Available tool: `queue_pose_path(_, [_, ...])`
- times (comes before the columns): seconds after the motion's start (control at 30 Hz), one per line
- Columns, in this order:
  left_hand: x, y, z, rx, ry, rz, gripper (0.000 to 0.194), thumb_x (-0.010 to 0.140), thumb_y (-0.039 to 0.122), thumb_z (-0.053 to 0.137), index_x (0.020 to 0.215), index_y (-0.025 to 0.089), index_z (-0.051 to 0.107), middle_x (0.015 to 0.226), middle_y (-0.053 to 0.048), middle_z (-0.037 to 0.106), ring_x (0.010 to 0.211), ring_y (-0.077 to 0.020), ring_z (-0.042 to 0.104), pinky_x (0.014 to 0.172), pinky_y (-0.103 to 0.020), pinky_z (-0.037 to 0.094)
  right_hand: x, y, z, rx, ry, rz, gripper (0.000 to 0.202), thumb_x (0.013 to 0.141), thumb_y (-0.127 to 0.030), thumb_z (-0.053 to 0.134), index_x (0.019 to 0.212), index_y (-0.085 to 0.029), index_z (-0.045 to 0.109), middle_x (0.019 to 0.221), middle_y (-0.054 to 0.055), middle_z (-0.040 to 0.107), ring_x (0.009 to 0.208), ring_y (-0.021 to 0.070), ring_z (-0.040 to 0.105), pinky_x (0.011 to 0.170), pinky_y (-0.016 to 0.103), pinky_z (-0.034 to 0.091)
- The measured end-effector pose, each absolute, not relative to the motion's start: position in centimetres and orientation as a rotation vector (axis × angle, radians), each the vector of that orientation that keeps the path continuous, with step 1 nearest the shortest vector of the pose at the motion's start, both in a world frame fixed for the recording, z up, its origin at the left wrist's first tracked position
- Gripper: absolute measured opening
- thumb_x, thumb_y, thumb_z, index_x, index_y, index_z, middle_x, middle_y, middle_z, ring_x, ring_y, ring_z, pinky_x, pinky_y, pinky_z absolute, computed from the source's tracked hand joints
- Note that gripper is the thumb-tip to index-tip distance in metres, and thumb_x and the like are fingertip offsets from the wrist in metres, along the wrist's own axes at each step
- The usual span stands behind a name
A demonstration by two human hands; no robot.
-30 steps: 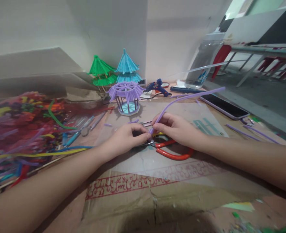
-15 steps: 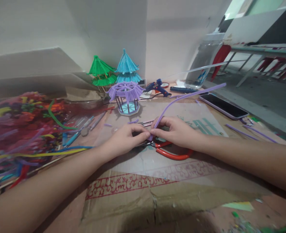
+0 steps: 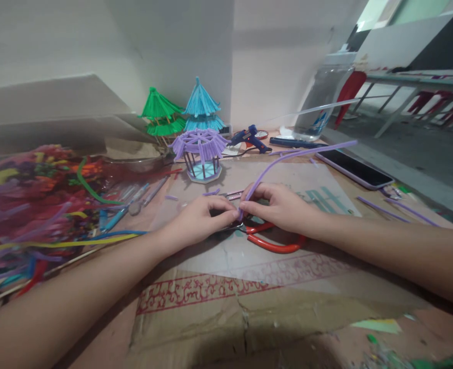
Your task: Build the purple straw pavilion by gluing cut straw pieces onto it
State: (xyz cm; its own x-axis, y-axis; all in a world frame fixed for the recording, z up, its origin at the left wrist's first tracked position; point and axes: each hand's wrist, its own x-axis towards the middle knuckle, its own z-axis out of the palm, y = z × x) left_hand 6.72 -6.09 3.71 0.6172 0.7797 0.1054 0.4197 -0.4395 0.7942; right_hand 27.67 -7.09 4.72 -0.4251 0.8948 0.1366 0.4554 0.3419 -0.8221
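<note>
Toward the table's (image 3: 111, 341) near edge, bare cardboard (image 3: 195, 328) leaves passage between the forearms; beneath the hands (image 3: 274, 205), scissors (image 3: 276, 249) block the way down; a purple strip (image 3: 299, 152) bars the far right corner, a purple pavilion (image 3: 199, 146) the far edge, and heaped craft pieces (image 3: 37, 205) the left, while a phone (image 3: 355, 168) lies low along the right edge

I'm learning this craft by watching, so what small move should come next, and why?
Probably a small bend: the left hand could fold the lower end of the purple strip while the right hand steadies it. The right hand pinches the strip close to that end, the left hand is right beside it, and the longer part rises free.
</note>
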Motion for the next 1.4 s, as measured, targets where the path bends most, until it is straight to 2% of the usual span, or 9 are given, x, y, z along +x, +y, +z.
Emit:
queue_pose_path(0.23, [6.8,-6.04,3.77,2.1,0.898,0.641,0.024,0.089,0.036,0.059,0.081,0.018,0.074,0.089,-0.005,0.074,0.085,-0.0185,0.064,0.083,-0.032,0.049,27.63,-7.1,4.84,-1.163,-2.028,0.953,0.013,0.087,-0.031,0.063,0.085,-0.019,0.067,0.084,0.004,0.075,0.08,0.0188,0.069,0.075,0.03,0.051])
queue_pose_path(0.53, [6.98,-6.26,3.7,2.129,0.883,0.67,0.017,0.087,0.032,0.063,0.08,0.02,0.073,0.092,-0.003,0.073,0.09,-0.0175,0.065,0.085,-0.03,0.047,27.67,-7.12,4.68,-1.212,-2.063,0.817,0.019,0.085,-0.036,0.065,0.089,-0.018,0.071,0.089,0.006,0.075,0.087,0.0221,0.069,0.076,0.032,0.051])
queue_pose_path(0.87, [6.82,-6.23,3.67,2.092,0.942,0.683,0.017,0.087,0.031,0.063,0.081,0.018,0.073,0.089,-0.003,0.073,0.086,-0.0175,0.064,0.082,-0.03,0.047,27.68,-6.85,4.37,-1.104,-1.972,1.104,0.022,0.09,-0.033,0.054,0.093,-0.016,0.068,0.086,0.006,0.073,0.08,0.0187,0.068,0.073,0.031,0.052])
queue_pose_path(1.07, [6.79,-6.08,3.43,2.109,0.895,0.7,0.017,0.087,0.03,0.063,0.079,0.018,0.073,0.088,-0.003,0.072,0.086,-0.0162,0.064,0.081,-0.028,0.047,27.8,-6.86,4.82,-1.143,-2.103,0.924,0.021,0.088,-0.033,0.059,0.087,-0.016,0.071,0.085,0.003,0.074,0.08,0.0174,0.066,0.075,0.029,0.049])
queue_pose_path(1.4, [6.9,-6.13,3.92,2.173,0.808,0.658,0.02,0.089,0.029,0.059,0.081,0.019,0.074,0.092,-0.004,0.074,0.089,-0.0171,0.064,0.087,-0.03,0.047,27.91,-6.81,4.59,-1.154,-2.128,0.86,0.024,0.087,-0.038,0.061,0.081,-0.016,0.069,0.082,0.004,0.073,0.077,0.0175,0.066,0.072,0.029,0.049])
